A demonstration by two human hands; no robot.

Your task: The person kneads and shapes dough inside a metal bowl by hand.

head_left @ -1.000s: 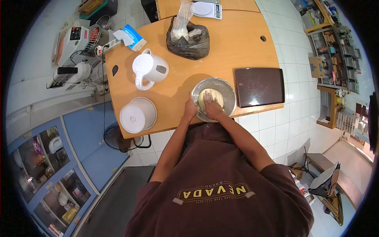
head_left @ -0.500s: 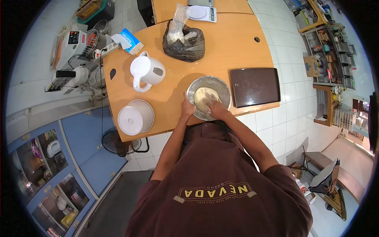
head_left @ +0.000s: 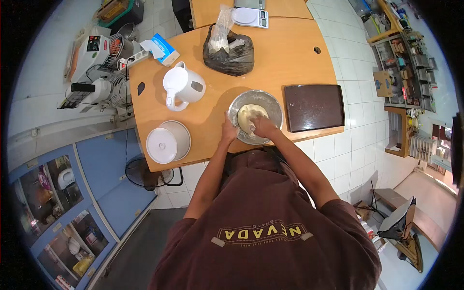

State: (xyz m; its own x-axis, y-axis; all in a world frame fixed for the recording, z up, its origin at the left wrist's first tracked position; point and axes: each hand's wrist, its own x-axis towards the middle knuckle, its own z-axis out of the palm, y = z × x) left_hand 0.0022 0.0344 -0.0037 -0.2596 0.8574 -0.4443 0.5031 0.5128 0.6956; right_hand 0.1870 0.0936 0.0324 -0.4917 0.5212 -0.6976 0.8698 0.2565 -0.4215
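Observation:
A metal mixing bowl stands at the front edge of the wooden table, its inside wall smeared with pale residue. In it lies a round, cream-coloured lump of dough. My left hand is closed on the bowl's left rim, the thumb near the inside. Over the right part of the dough, my right hand presses down with curled fingers, and the fingertips are partly sunk in or hidden by the dough.
A dark baking tray lies right of the bowl. To the left stand a white kettle and a lidded white tub. Farther back are a black plastic bag, a kitchen scale and a tissue box.
My right hand has gone from spread fingers on the dough to curled fingers pressing into it. The dough looks more dented. My left hand stays on the rim; the view has shifted slightly.

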